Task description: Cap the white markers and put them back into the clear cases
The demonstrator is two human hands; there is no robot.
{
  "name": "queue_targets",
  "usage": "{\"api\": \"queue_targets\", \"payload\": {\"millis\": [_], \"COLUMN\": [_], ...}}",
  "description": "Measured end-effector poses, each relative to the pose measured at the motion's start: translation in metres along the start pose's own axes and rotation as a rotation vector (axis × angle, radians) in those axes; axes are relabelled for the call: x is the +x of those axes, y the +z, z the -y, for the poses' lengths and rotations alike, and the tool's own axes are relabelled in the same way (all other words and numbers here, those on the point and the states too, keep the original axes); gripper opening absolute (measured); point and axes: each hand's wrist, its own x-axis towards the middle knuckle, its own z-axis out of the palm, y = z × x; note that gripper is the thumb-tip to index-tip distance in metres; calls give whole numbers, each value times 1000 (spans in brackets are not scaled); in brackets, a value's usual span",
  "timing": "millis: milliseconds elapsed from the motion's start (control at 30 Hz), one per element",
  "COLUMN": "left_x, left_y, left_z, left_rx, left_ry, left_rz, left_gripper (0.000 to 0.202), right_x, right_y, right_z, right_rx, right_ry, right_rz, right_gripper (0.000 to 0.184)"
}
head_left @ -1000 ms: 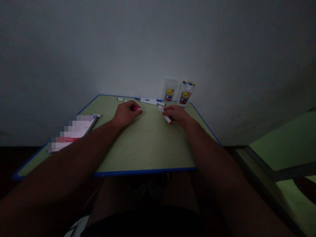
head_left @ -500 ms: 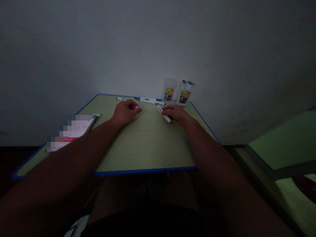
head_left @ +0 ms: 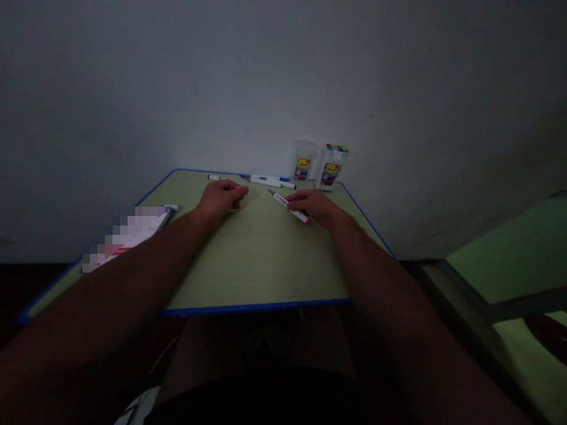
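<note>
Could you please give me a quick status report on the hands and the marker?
Right hand gripping white marker with pink end, tip bare. Left hand closed on small pink cap. Loose white markers behind, untouched.

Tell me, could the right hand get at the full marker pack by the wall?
Probably yes: the marker pack stands just beyond the right hand with bare table between, though that hand holds a marker.

The table [head_left: 266, 260] looks matt laminate, the marker [head_left: 290, 208] smooth plastic, the marker cases [head_left: 333, 168] clear glossy plastic.
</note>
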Motion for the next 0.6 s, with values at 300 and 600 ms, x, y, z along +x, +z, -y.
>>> {"api": "queue_targets", "payload": {"millis": [300, 600], "left_x": [-3, -7], "left_y": [4, 6], "left_z": [-2, -6], "left_rx": [-225, -207], "left_ry": [-87, -99], "left_rz": [154, 168], "left_gripper": [21, 21], "right_x": [-8, -9], "right_y": [2, 2], "right_z": [7, 8], "right_rx": [-93, -195], "right_ry": [-27, -72], "right_rz": [56, 84], "right_gripper": [17, 15]}}
